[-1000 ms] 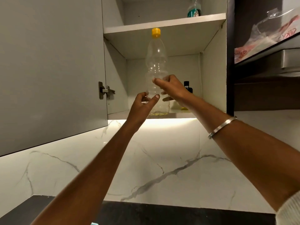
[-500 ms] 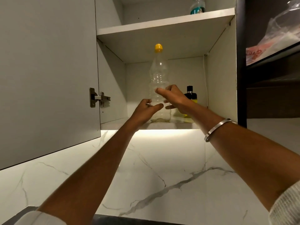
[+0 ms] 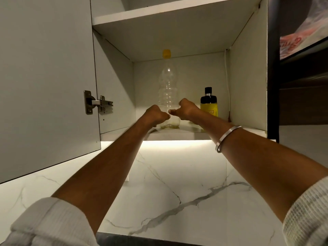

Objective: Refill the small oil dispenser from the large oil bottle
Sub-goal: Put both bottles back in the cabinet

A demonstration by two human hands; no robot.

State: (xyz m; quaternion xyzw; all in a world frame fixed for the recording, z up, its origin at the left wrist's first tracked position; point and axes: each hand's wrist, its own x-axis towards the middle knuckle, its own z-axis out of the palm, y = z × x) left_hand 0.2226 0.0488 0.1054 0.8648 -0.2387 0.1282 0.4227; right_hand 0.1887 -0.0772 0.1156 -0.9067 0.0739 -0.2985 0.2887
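The large oil bottle [image 3: 167,86] is clear plastic with a yellow cap and only a thin layer of oil at its bottom. It stands upright on the lower cabinet shelf [image 3: 177,134]. My left hand [image 3: 157,115] and my right hand [image 3: 186,110] both close around its lower part, one on each side, thumbs nearly meeting in front. The small oil dispenser [image 3: 209,105], with a black top and full of yellow oil, stands on the same shelf just right of my right hand.
The grey cabinet door [image 3: 46,77] hangs open at the left on its hinge [image 3: 98,103]. An upper shelf [image 3: 168,16] lies close above the bottle's cap. Below is a lit marble backsplash [image 3: 177,183]. Plastic packets [image 3: 300,39] lie on a dark shelf at the right.
The bottle, held in both hands, has gone from the cabinet's front edge deeper inside and down onto the lower shelf. My arms have stretched further forward.
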